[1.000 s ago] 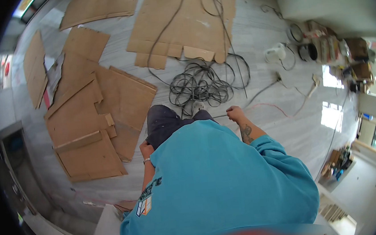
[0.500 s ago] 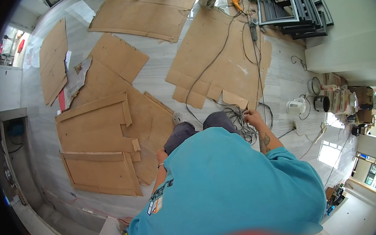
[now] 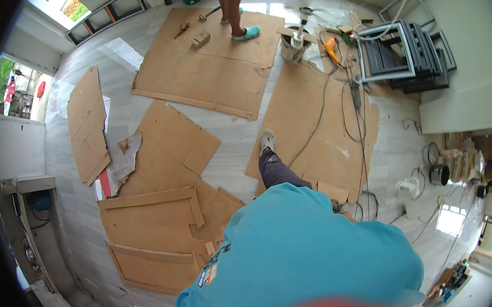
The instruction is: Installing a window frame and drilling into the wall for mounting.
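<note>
My blue-shirted torso hides most of both hands. Of my right hand (image 3: pixel 349 217) only a small patch of skin shows past the shirt's edge, close to black cables (image 3: pixel 373 201) on the floor; its fingers are hidden. A dark thing (image 3: pixel 336 206) beside it is too covered to make out. My left hand (image 3: pixel 224 229) shows at most as a sliver of skin at the shirt's left edge, over the cardboard. One leg reaches forward, its light clog (image 3: pixel 267 141) on the left edge of a large cardboard sheet (image 3: pixel 295 111).
More cardboard (image 3: pixel 163 213) covers the floor at left. Ahead, another person's legs (image 3: pixel 232 8) stand on a sheet. A bucket with a mixer (image 3: pixel 293 47), an orange drill (image 3: pixel 331 49) and stacked dark frames (image 3: pixel 401 52) are at far right. A white kettle (image 3: pixel 408 187) stands at right.
My view has tilted up, showing more of the far floor and the other person's legs. One foot has stepped forward. Both hands and the cable heap are now mostly hidden by my torso.
</note>
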A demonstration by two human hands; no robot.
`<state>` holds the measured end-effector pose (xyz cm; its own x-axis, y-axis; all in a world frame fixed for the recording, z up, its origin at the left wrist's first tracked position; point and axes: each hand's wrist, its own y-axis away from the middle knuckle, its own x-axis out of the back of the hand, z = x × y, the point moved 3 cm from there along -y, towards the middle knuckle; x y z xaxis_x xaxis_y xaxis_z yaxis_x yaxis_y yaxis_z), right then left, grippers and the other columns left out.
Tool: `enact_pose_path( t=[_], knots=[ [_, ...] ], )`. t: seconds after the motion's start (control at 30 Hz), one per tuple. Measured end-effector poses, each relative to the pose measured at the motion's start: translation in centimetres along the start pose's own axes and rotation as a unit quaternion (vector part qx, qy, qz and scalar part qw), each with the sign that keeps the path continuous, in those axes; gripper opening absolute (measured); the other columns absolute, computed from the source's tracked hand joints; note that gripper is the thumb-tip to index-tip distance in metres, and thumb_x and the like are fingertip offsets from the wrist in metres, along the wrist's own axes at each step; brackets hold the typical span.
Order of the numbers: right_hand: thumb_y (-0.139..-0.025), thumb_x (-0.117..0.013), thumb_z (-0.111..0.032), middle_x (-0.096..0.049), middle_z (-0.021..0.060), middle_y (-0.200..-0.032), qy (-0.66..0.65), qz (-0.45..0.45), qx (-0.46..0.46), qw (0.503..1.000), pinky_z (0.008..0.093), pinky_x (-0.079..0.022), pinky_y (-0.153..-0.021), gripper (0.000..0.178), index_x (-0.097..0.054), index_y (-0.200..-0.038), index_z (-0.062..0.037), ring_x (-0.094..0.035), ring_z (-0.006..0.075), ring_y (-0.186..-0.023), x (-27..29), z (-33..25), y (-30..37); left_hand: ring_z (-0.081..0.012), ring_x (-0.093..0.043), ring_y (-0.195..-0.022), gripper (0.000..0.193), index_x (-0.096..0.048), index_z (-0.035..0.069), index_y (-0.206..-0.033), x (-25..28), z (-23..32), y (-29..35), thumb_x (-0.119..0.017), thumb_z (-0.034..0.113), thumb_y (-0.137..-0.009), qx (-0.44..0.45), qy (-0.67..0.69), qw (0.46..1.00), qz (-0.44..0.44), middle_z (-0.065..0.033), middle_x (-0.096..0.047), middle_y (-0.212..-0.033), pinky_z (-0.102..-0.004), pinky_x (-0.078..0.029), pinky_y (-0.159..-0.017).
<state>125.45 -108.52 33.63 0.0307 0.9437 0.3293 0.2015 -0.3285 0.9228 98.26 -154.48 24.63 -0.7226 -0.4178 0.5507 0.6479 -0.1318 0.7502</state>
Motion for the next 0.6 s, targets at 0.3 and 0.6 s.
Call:
enact_pose_path(
  t=[0.3, 0.6],
  knots=[
    [-0.087, -0.057, -0.013, -0.065, 0.0079, -0.076, -0.096, 0.107, 0.352, 0.925, 0.0259, -0.048, -0.057, 0.036, -0.059, -0.119, 0.0033, -0.061, 0.0137, -0.063, 16.4, -51.7, -16.1, -0.0417, -0.064, -0.094, 0.035, -0.069, -0.001, -0.097, 12.6, 16.8, -11.1, -0.058, 0.026, -0.078, 0.005, 0.008, 1.0, 0.004, -0.0267, -0.066, -0.099, -0.0457, -0.051, -0.081],
    [-0.092, -0.057, -0.013, -0.064, 0.0055, -0.077, -0.072, 0.125, 0.442, 0.885, 0.0262, -0.048, -0.057, 0.021, -0.06, -0.106, 0.0029, -0.06, 0.0129, -0.063, 18.6, -77.7, -23.0, -0.0415, -0.064, -0.094, 0.036, -0.069, -0.001, -0.098, 30.1, 28.9, -30.5, -0.058, 0.027, -0.078, -0.04, -0.021, 0.999, -0.004, -0.0261, -0.066, -0.099, -0.0458, -0.051, -0.081]
  ],
)
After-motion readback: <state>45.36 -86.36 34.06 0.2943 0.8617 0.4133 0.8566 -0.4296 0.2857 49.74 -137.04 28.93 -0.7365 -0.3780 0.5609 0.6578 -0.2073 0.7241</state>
